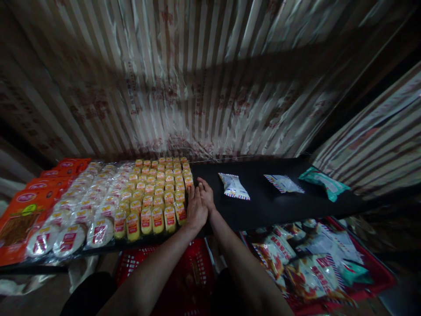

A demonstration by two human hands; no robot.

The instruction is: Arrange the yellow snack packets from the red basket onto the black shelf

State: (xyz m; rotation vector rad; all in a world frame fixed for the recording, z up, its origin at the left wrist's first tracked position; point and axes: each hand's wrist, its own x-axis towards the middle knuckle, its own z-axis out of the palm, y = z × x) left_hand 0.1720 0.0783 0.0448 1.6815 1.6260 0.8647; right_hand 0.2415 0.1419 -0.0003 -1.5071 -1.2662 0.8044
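My left hand [196, 210] lies flat, fingers stretched out, against the right side of a block of small yellow packaged cakes [158, 217]. My right hand [206, 196] is close beside it, touching or overlapping it, with its fingers extended towards the back of the black table [253, 215]. Neither hand grips anything that I can make out. The yellow packs stand in tight rows, with red and white labels facing up and forward. To their left are rows of round white packaged cakes [100, 231] in clear wrap.
Orange snack bags [24, 210] lie at the far left. A white packet [234, 186], a second white packet [284, 184] and a green packet [324, 182] lie to the right. Below stand a red basket [204, 263] and a red crate [383, 278] of bags. A striped curtain [184, 87] hangs behind.
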